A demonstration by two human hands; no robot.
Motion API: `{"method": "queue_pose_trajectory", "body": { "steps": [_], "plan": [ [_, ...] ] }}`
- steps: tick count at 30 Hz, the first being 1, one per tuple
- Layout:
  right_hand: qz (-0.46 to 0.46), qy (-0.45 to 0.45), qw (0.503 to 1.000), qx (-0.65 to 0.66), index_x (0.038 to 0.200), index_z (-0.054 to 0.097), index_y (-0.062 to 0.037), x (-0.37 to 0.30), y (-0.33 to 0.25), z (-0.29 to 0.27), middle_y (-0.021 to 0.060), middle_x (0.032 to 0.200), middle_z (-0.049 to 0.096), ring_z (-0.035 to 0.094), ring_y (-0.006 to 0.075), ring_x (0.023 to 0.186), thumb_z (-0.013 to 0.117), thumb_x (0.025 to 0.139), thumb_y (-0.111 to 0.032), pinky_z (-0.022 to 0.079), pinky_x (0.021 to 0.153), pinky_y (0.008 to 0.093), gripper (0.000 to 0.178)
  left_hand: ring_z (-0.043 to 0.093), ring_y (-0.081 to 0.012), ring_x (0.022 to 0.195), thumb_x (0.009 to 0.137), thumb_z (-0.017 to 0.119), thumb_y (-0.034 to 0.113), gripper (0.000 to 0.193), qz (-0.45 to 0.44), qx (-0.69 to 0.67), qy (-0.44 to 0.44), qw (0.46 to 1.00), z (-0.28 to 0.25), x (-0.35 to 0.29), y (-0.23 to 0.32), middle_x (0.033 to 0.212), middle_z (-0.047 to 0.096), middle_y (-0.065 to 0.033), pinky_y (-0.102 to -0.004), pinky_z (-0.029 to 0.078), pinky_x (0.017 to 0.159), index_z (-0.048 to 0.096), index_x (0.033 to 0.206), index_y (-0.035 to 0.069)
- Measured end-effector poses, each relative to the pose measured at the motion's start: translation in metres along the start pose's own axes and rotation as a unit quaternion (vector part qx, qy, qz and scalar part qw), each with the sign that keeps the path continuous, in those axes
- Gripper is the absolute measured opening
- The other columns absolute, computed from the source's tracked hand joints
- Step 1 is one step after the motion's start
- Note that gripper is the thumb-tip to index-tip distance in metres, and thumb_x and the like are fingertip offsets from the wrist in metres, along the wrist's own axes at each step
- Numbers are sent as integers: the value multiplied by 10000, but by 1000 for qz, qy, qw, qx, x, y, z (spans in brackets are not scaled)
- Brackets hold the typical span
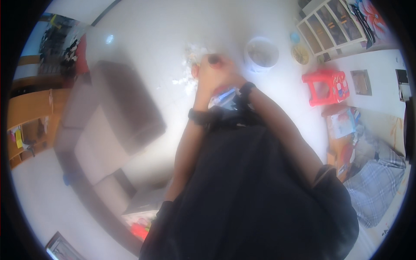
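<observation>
The picture is blurred by motion. My two hands are raised close together in front of my chest, above a white floor. My left hand (204, 77) is closed around a small thing with a dark red top (213, 60) that pokes out above the fingers. My right hand (232, 78) presses against the left one, and its fingers are hidden in the blur. A blue and white object (224, 96) shows just below the hands, between my wrists; which hand holds it I cannot tell. Each wrist carries a black band. My dark shirt fills the lower middle.
A white bucket (261, 54) stands on the floor just beyond my hands, with a red plastic stool (325, 86) to its right. A brown sofa (112, 117) lies at the left. A white shelf unit (329, 21) is at the top right and a plaid cloth (377, 186) at the lower right.
</observation>
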State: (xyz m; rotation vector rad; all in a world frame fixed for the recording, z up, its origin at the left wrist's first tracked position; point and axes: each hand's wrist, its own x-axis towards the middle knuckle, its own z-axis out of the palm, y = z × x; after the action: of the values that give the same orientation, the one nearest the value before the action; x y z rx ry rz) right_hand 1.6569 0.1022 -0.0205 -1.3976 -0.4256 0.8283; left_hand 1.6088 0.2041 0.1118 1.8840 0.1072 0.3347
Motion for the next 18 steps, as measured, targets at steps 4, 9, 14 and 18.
{"method": "queue_pose_trajectory", "body": {
  "steps": [4, 9, 14, 18],
  "plan": [
    [30, -22, 998, 42, 997, 568, -50, 13, -5, 9, 58, 877, 586, 574, 168, 807, 673, 752, -154, 457, 743, 291, 286, 490, -107, 468, 715, 590, 63, 157, -67, -41, -49, 996, -21, 22, 5, 528, 518, -27, -252, 363, 445, 524, 582, 9],
    [19, -43, 999, -2, 1012, 573, -49, 14, -20, 10, 56, 876, 595, 581, 166, 804, 680, 748, -145, 464, 736, 290, 301, 498, -93, 481, 754, 607, 70, 193, -17, -72, -28, 997, -34, 13, 37, 534, 516, -19, -244, 361, 447, 511, 596, 18],
    [11, -52, 998, -33, 1028, 579, -47, 9, -26, 20, 53, 875, 603, 587, 164, 801, 688, 743, -137, 471, 729, 289, 317, 473, -68, 525, 733, 618, 63, 177, 13, -44, -18, 999, -41, 2, 52, 551, 509, -6, -244, 366, 474, 508, 602, 18],
    [15, -35, 998, -53, 1040, 583, -46, -6, -26, 7, 52, 874, 610, 593, 162, 798, 694, 740, -130, 476, 724, 288, 331, 471, -80, 555, 687, 615, 62, 122, 0, -28, 15, 999, 3, 0, 11, 557, 510, -12, -255, 380, 502, 527, 620, 12]
  ]
}}
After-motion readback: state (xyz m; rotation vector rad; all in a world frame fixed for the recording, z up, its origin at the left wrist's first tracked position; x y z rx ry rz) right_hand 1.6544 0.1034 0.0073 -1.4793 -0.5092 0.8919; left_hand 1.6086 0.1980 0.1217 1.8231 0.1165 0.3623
